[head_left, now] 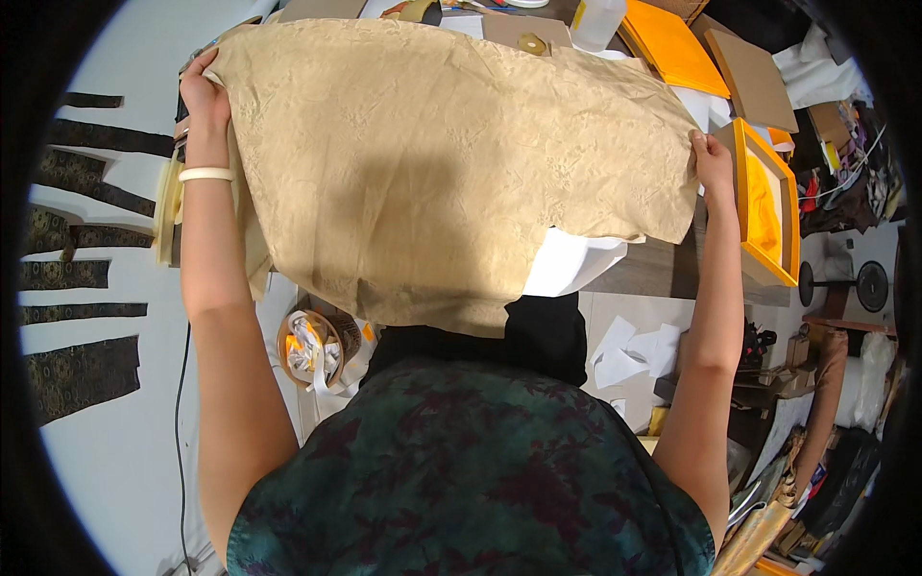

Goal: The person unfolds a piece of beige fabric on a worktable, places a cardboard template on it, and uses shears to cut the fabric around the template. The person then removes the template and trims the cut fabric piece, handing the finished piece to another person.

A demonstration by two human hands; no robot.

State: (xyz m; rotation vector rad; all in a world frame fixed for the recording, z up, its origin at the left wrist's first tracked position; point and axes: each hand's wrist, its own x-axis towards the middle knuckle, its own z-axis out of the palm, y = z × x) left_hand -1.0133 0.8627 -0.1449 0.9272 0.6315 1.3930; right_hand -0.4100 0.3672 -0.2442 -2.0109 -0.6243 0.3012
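Observation:
A large piece of beige patterned fabric (384, 144) is stretched wide between my two hands and covers most of the table. At its far left corner, my left hand (204, 93) grips the edge, the fingers partly hidden by the cloth. Out at the right end, my right hand (711, 161) pinches the other edge between thumb and fingers. The fabric's near edge hangs toward my lap, with a stepped cutout at the right. Under that cutout shows a white sheet (569, 261). A cream bangle (206, 174) circles my left wrist.
Right of my right hand stands an orange-rimmed box (789, 216); an orange panel (675, 48) and a clear bottle (596, 24) lie farther back. A full waste basket (331, 336) sits below the table. Dark fabric strips (82, 379) hang at left. Paper scraps (629, 350) litter the floor.

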